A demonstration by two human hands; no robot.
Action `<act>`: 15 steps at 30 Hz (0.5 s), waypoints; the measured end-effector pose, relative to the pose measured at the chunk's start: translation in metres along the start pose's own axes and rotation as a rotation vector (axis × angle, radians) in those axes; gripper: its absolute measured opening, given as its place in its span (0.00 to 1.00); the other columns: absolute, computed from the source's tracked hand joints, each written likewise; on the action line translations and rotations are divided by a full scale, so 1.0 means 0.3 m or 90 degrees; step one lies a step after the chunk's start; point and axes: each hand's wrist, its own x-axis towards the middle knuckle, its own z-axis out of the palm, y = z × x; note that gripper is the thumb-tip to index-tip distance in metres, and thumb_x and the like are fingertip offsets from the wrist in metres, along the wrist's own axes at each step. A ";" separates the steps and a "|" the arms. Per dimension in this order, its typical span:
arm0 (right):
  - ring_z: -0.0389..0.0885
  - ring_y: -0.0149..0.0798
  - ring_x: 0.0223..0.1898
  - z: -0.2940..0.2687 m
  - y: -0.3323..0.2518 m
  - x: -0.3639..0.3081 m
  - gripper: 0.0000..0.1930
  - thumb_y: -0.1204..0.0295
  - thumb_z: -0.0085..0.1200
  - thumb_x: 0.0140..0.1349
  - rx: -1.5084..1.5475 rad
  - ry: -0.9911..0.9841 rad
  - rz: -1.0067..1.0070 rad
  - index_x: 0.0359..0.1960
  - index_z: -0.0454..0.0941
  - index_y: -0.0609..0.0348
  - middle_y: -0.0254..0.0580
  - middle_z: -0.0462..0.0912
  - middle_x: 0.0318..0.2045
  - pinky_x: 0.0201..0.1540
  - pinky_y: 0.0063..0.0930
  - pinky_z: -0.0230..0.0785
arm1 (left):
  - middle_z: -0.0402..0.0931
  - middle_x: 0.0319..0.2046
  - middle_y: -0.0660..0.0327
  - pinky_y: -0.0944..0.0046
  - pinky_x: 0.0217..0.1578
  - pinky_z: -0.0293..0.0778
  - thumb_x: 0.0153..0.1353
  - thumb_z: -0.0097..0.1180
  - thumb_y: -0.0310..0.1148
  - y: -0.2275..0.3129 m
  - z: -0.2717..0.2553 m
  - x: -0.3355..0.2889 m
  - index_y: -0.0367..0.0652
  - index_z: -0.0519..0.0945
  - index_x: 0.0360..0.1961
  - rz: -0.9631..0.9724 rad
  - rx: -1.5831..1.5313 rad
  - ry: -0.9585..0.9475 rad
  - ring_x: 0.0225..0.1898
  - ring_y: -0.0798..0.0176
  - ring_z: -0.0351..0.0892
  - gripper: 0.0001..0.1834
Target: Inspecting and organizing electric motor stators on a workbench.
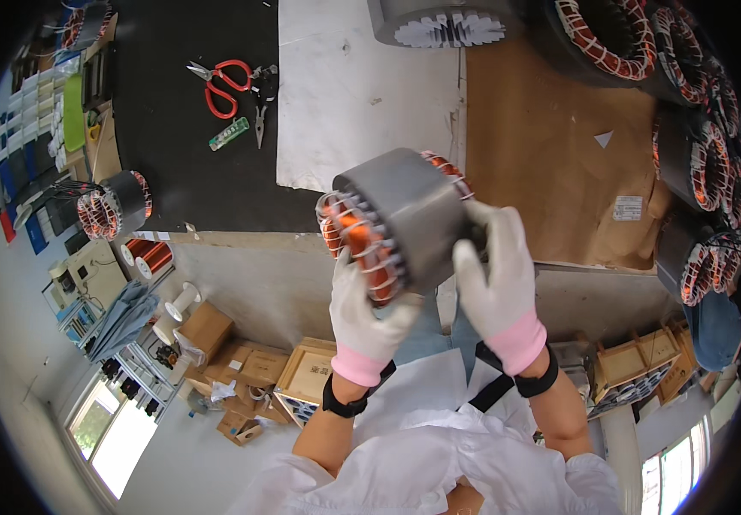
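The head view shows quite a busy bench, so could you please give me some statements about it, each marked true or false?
1. The left hand and right hand are both on a grey stator. True.
2. Both hands are bare. False: they wear pink-cuffed white gloves.
3. A small green object lies near the red-handled scissors. True.
4. A white scrap lies on the brown sheet. True.
5. The scissors lie on the brown sheet. False: they lie on the black surface.

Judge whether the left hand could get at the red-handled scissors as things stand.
Probably not freely: the left hand is busy holding the stator, though nothing covers the red-handled scissors on the black mat.
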 end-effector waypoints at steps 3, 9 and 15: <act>0.71 0.47 0.36 0.056 -0.029 -0.028 0.22 0.74 0.55 0.44 0.009 -0.042 -0.136 0.45 0.70 0.62 0.47 0.71 0.34 0.40 0.38 0.64 | 0.75 0.34 0.62 0.67 0.44 0.68 0.60 0.46 0.53 -0.100 -0.053 0.023 0.37 0.74 0.44 -0.246 -0.334 0.147 0.40 0.72 0.71 0.27; 0.71 0.51 0.45 0.163 0.121 -0.023 0.32 0.60 0.58 0.46 -0.114 -0.075 -0.123 0.54 0.65 0.59 0.50 0.72 0.45 0.49 0.39 0.63 | 0.60 0.57 0.61 0.56 0.56 0.61 0.63 0.34 0.57 -0.228 -0.087 0.078 0.46 0.58 0.59 -0.148 -0.567 0.220 0.58 0.58 0.60 0.32; 0.76 0.49 0.35 0.184 0.118 0.056 0.31 0.59 0.54 0.51 0.009 -0.184 0.093 0.56 0.63 0.59 0.48 0.75 0.36 0.36 0.37 0.69 | 0.59 0.57 0.61 0.58 0.55 0.62 0.67 0.34 0.39 -0.185 -0.103 0.142 0.44 0.58 0.60 -0.203 -0.555 0.331 0.57 0.61 0.59 0.22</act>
